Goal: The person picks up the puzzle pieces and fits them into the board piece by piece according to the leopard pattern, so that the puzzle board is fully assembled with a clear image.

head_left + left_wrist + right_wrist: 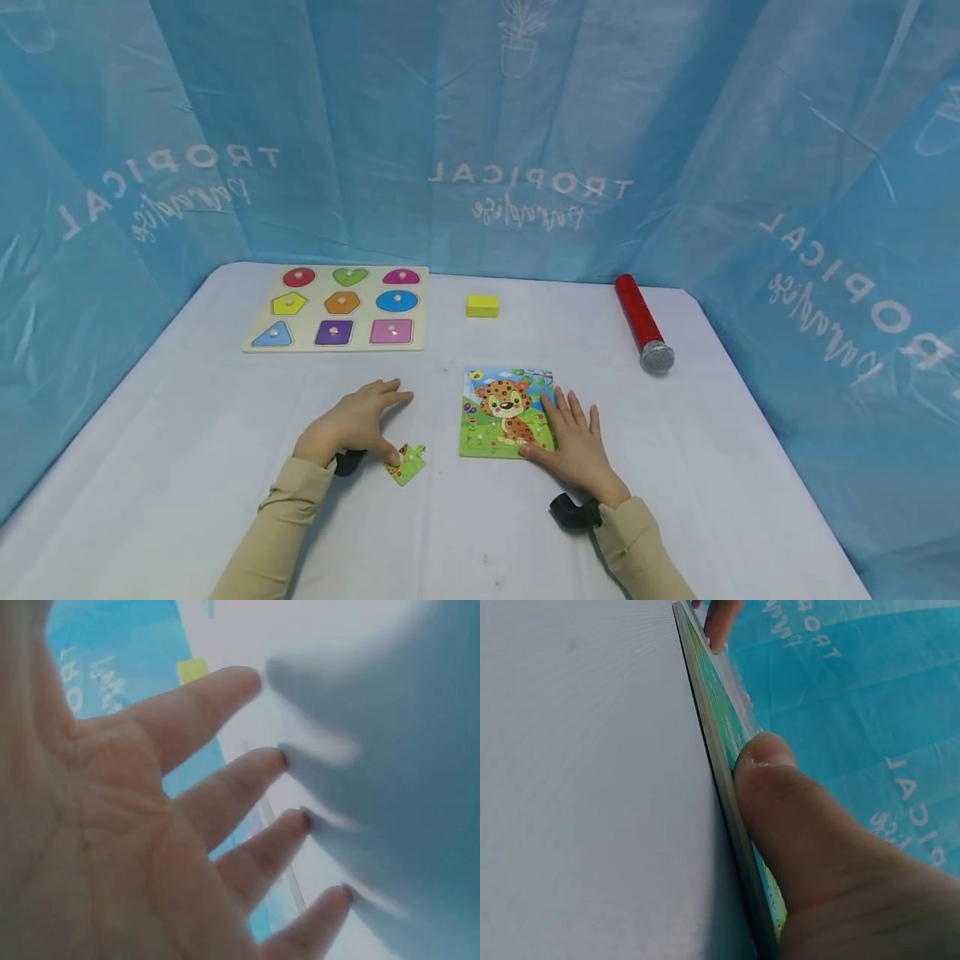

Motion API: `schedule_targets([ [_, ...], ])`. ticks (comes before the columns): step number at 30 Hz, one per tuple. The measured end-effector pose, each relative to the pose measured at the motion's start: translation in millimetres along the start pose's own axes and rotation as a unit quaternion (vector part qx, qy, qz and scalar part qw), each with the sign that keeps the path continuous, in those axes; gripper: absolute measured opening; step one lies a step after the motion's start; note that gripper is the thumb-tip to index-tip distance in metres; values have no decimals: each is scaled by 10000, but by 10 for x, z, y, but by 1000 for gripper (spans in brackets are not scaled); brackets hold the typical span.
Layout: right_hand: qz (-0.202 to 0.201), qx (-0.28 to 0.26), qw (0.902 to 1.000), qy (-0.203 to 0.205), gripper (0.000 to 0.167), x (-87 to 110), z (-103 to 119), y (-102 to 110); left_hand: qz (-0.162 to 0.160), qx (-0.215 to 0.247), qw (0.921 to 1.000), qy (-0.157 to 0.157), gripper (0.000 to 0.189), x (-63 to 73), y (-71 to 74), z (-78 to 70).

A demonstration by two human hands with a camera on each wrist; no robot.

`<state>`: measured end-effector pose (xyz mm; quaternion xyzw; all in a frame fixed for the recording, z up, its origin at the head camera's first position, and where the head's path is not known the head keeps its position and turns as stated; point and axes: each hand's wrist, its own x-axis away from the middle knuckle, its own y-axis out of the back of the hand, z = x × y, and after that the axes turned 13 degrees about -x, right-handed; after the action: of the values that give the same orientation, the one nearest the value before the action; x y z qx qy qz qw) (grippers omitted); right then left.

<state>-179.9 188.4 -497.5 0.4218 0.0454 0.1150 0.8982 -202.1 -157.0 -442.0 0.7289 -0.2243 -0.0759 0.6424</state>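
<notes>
A jigsaw puzzle with a cartoon leopard [498,429] lies flat on the white table. My right hand [576,446] rests on its right edge with fingers spread; the thumb [787,795] lies on the board's edge in the right wrist view. Left of the puzzle is a loose green puzzle piece [408,468]. My left hand [356,425] touches that piece with its thumb, the other fingers stretched forward above the table. In the left wrist view the left hand's fingers [225,791] are spread, fingertips close to the white cloth, and the piece is out of sight.
A wooden shape board [324,335] with colored knobbed pieces lies at the back left. Behind the puzzle sits a yellow block [482,307]. A red microphone [640,317] lies at the back right. Blue printed curtains [375,100] enclose the table [465,542].
</notes>
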Motion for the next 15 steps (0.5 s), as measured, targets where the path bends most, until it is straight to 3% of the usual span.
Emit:
schedule_targets([
  [4, -69, -15, 10000, 1, 94, -1, -18, -5, -264, -208, 9994, -25, 90, -63, -9, -32],
  [10, -101, -73, 9999, 29, 94, 0, -31, -47, -956, -562, 9935, 245, 58, -146, -32, -92],
  [15, -149, -36, 9998, 102, 94, 18, -38, -72, -659, -84, 9978, -89, 61, -114, -14, -185],
])
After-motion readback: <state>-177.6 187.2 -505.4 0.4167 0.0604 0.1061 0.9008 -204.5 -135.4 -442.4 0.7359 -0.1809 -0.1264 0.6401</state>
